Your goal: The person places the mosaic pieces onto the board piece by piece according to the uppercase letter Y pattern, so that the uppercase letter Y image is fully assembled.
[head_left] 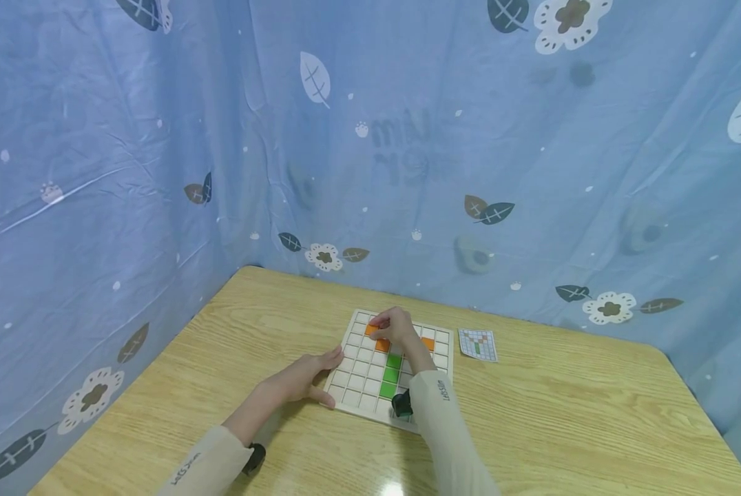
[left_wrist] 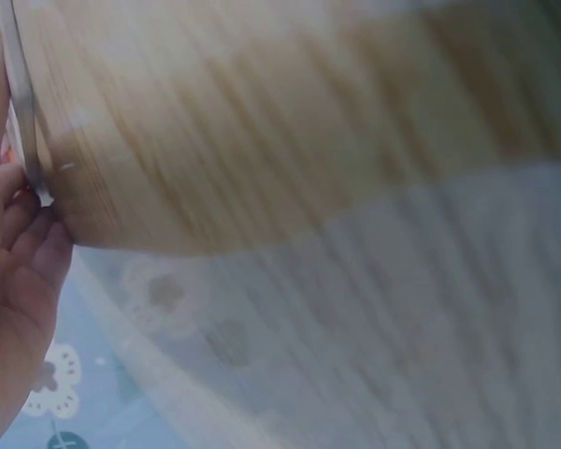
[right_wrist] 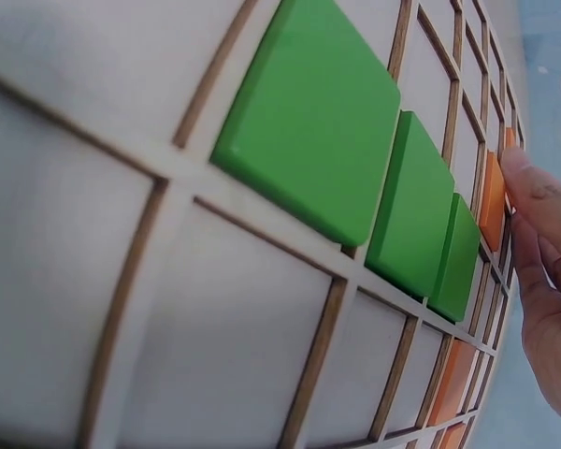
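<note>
A white grid board (head_left: 353, 381) lies on the table, with three green tiles (head_left: 391, 375) in a column. Over its far left part, my right hand (head_left: 398, 327) has thumb and finger at the sides of an orange tile (head_left: 370, 331), pinching it. Another orange tile (head_left: 382, 345) sits diagonally beside that one, and a further orange tile (head_left: 428, 343) shows right of the wrist. At the board's left edge rests my left hand (head_left: 305, 377), fingers and thumb spread apart, the thumb by the near corner. The right forearm hides some cells.
A small card (head_left: 478, 344) printed with a coloured grid pattern lies right of the board. The wooden table (head_left: 562, 399) meets a blue patterned curtain (head_left: 408, 172) at the back and left. Dark wrist cameras sit by both cuffs.
</note>
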Available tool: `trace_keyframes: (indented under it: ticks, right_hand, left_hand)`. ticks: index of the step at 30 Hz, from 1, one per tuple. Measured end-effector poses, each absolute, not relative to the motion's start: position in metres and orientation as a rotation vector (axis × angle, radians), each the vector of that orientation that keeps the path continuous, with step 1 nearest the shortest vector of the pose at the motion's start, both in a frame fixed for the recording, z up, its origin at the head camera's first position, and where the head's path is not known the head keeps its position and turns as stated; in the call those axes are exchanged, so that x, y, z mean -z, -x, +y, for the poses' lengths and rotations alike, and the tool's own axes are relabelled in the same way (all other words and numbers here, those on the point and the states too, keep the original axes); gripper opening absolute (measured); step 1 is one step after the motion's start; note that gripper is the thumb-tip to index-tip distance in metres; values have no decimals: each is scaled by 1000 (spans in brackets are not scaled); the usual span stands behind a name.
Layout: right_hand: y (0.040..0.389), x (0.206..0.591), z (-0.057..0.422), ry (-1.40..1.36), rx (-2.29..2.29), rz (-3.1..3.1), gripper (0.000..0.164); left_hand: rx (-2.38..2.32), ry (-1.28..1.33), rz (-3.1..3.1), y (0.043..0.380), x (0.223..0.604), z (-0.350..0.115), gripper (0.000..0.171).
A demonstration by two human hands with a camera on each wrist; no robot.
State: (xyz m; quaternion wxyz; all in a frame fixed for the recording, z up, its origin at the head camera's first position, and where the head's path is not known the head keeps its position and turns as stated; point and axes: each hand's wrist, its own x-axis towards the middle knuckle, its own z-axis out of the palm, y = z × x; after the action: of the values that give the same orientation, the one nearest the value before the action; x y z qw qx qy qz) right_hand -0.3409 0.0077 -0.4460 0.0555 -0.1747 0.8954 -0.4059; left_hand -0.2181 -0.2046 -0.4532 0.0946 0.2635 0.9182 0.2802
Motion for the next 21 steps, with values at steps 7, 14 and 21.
trace_keyframes:
  ticks: [7, 14, 21]
  right_hand:
    - [340, 445, 10, 579, 1240, 2718, 19]
    - [344, 446, 11, 554, 1201, 2726, 16]
    - [344, 445, 12, 598, 1156, 2729, 16]
  left_hand:
    - [-822, -772, 2726, 216, 451, -204, 91]
    - [-823, -781, 2727, 217, 451, -204, 91]
    - [-847, -773, 2715, 216, 452, -204, 90]
